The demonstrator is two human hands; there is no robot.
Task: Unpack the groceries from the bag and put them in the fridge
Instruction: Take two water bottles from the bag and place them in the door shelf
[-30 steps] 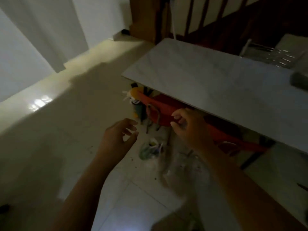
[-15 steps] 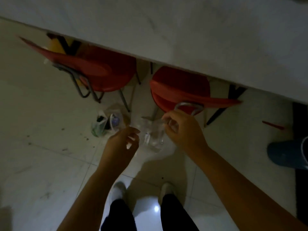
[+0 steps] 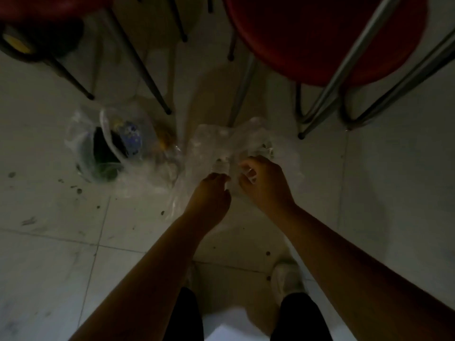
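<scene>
A clear plastic bag (image 3: 221, 141) lies crumpled on the tiled floor in front of me. My left hand (image 3: 209, 195) and my right hand (image 3: 264, 185) both pinch its bunched top, fingers closed on the plastic. What is inside this bag is too dim to make out. To the left stands a second clear plastic bag (image 3: 115, 146), open at the top, holding dark, blue and yellow groceries. No fridge is in view.
Two red chairs stand just beyond the bags, one seat (image 3: 317, 38) at upper right and one (image 3: 41, 8) at upper left, with metal legs (image 3: 138, 62) coming down beside the bags. My white shoes (image 3: 285, 279) stand below on the pale tiles.
I have bent down from above the table to floor level. Both hands dropped to the clear bag and closed on its top.
</scene>
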